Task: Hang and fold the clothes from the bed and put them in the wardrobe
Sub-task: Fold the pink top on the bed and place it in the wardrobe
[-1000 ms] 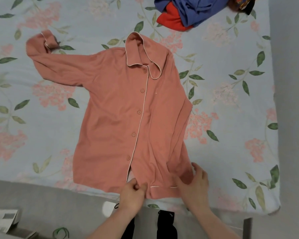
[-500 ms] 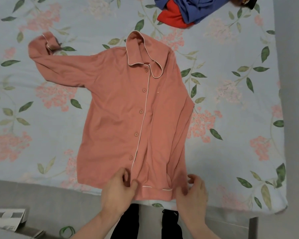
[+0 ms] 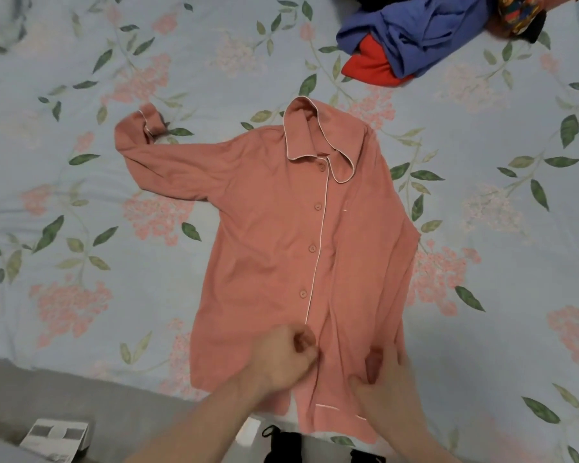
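Both hands are working further up the shirt (image 3: 281, 248) than a second ago: the left hand (image 3: 281, 359) is pinching the button edge, the right hand (image 3: 386, 379) gripping the front panel. Tugging unevenly is risking fresh creases. One shirt is lying on the bed (image 3: 81, 228), one clothes pile (image 3: 415, 45) beyond

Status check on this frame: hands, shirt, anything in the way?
Left hand pinching the pink shirt at the placket near the hem. Right hand gripping fabric beside it. Shirt face-up on the bed, unfolded. Blue-and-red clothes pile well clear.
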The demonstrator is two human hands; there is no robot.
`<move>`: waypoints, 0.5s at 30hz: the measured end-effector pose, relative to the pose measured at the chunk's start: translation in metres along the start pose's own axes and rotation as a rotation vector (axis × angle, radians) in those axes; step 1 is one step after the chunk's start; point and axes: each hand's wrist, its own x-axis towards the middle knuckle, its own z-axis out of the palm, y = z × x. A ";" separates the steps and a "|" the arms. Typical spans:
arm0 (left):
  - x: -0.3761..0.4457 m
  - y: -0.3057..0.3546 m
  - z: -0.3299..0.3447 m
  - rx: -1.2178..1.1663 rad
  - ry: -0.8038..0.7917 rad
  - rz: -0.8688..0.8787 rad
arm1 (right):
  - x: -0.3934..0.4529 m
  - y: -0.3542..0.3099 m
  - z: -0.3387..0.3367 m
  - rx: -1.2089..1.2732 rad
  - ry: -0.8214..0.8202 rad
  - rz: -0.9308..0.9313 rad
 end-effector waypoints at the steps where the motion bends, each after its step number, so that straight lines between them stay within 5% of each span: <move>1: 0.008 -0.005 -0.026 -0.039 0.103 -0.002 | 0.003 -0.011 -0.004 0.037 0.055 -0.019; 6: 0.048 -0.046 -0.170 0.029 0.544 -0.085 | 0.039 -0.079 -0.018 -0.019 0.104 -0.286; 12: 0.096 -0.086 -0.284 0.533 0.470 -0.273 | 0.099 -0.140 0.012 -0.304 -0.067 -0.214; 15: 0.119 -0.084 -0.311 0.481 0.476 -0.311 | 0.113 -0.141 0.036 -0.431 -0.171 -0.095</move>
